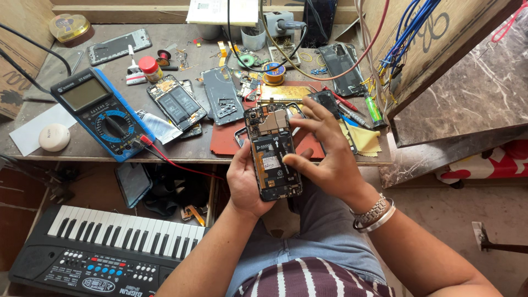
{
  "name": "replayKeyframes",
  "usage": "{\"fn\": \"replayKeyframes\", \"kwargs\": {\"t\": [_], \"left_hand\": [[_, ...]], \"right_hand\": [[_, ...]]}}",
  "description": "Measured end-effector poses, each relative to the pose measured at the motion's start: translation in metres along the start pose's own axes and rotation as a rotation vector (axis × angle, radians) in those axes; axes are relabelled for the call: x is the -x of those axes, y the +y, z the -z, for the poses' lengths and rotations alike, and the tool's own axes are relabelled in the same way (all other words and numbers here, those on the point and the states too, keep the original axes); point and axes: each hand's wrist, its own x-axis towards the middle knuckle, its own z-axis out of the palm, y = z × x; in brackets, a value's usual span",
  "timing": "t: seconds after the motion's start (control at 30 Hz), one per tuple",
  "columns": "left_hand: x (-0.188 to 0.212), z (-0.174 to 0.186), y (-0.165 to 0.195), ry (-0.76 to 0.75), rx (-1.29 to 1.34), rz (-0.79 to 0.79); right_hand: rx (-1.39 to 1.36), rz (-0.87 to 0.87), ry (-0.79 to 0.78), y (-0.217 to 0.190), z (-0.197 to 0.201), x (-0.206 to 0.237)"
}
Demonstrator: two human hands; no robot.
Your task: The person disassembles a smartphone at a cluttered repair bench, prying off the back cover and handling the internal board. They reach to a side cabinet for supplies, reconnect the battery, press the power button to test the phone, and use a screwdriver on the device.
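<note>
While the left hand [246, 179] cups the opened phone [273, 152] from beneath, long axis pointing away over the bench edge, the right hand [324, 151] hovers nearer its face; fingers spread, thumb touching.

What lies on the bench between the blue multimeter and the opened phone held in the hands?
In the head view, between the blue multimeter and the held opened phone lie a disassembled phone and a grey back cover.
</note>
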Motion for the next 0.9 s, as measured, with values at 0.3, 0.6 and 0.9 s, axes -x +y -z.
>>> {"fn": "replayKeyframes", "kwargs": {"t": [0.3, 0.6, 0.9], "left_hand": [[0.003, -0.004, -0.003, -0.058, -0.028, 0.032], [0.005, -0.004, -0.002, -0.090, 0.054, 0.061], [0.006, -0.002, -0.004, -0.082, 0.131, 0.091]], "right_hand": [[-0.951, -0.530, 0.046, 0.030, 0.002, -0.019], [-1.103, -0.591, -0.022, 0.026, 0.006, -0.022], [-1.093, -0.551, -0.029, 0.022, 0.009, -0.016]]}}
